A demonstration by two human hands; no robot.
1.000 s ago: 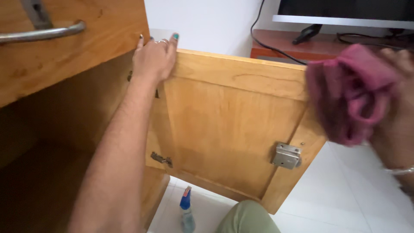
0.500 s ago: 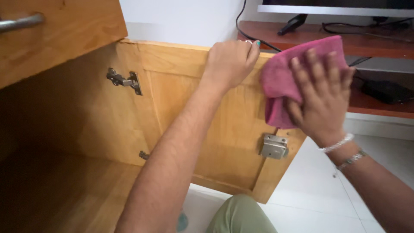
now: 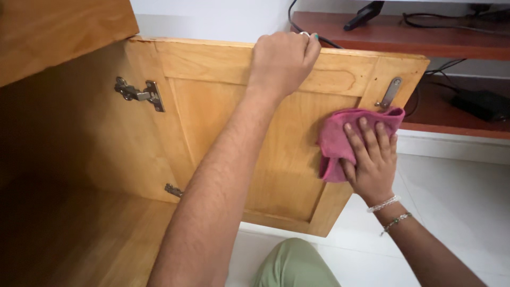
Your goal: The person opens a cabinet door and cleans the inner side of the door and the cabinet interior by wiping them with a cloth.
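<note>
The wooden cabinet door (image 3: 223,106) stands open, showing its inner face. My left hand (image 3: 281,61) grips the door's top edge, fingers curled over it. My right hand (image 3: 372,159) lies flat on a pink cloth (image 3: 334,141) and presses it against the door's inner face near the right stile, covering the metal latch there. A metal strip (image 3: 391,91) shows near the door's upper right corner. Two metal hinges, the upper hinge (image 3: 139,93) and the lower hinge (image 3: 172,190), join the door to the cabinet.
The open cabinet interior (image 3: 74,223) is bare wood at left, with a drawer front (image 3: 58,32) above. A reddish shelf (image 3: 425,37) with black cables and a black box (image 3: 481,103) is behind the door. White tiled floor (image 3: 457,202) lies below; my green-clad knee (image 3: 295,266) is at the bottom.
My right hand brought the pink cloth from mid-air onto the door, then slid it down over the latch. My left hand shifted right along the door's top edge.
</note>
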